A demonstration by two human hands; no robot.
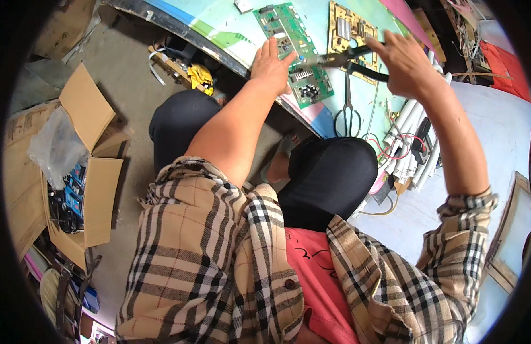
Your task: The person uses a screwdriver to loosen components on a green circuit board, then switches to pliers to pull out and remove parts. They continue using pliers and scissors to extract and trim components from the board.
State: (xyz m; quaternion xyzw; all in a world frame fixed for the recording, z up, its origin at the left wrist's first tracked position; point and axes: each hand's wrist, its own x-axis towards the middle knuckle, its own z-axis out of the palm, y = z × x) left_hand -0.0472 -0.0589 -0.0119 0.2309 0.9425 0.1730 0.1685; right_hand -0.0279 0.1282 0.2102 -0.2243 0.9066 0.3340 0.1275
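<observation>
A green circuit board (304,47) with several components lies at the table's near edge. My left hand (270,69) rests flat on its left side, fingers stretched out. From the right, my right hand (407,66) grips black-handled pliers (337,59), whose handles stand spread. The pliers' jaws are over the board's right edge, near its middle; whether they bite on a part is too blurred to tell. Behind the pliers lies a tan circuit board (345,14) with a finned metal heat sink. Dark-handled scissors (348,109) lie on the table just right of the green board.
Right of my knee are white tubes (429,163) tangled with red wires. An open cardboard box (103,200) with blue and black parts stands on the floor at left. Below the table edge lies a yellow item (201,77). A small white piece (242,6) sits on the tabletop.
</observation>
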